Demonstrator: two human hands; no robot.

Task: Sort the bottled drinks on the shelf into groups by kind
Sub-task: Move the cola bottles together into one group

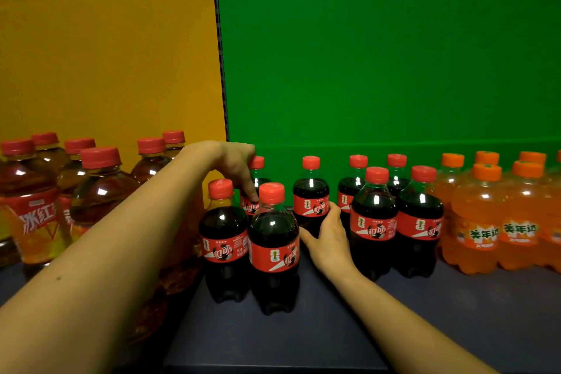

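left hand [234, 164] grips back cola bottle [257, 163] from above | right hand [327, 234] curled round neighbouring cola bottle [311, 191] | front cola pair [274, 234] between hands

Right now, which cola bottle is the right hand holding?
The second back-row cola bottle from the left; right hand wraps its lower half. Left hand grips the leftmost back-row cola bottle.

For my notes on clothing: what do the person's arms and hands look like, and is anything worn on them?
Both arms are bare as far as the view shows, with no sleeves. The left hand and the right hand have no gloves; no ring, watch or bracelet is visible. One small dark spot marks the left forearm.
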